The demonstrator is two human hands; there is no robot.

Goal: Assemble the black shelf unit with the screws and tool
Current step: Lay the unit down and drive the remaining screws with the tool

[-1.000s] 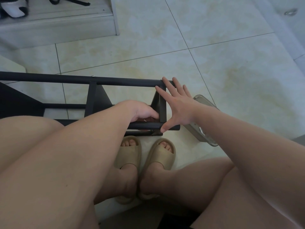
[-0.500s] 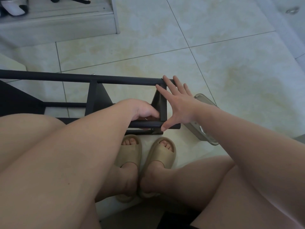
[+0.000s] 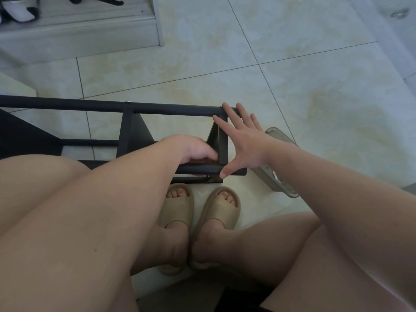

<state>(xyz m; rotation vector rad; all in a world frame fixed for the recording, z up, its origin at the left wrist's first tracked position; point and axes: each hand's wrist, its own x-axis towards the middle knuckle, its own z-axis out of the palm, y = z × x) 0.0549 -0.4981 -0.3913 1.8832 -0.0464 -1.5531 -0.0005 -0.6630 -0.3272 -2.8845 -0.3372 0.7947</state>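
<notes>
Your right grip (image 3: 245, 140) is open: fingers spread flat against the end corner of the shelf (image 3: 168, 108), thumb on the near bar (image 3: 202, 170). Your left grip (image 3: 198, 152), just left of it, curls round that bar. A clear tray (image 3: 280, 137) lies just right of the right grip.

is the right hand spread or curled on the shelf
Spread: the right hand lies flat, fingers straight, against the shelf end.
</notes>
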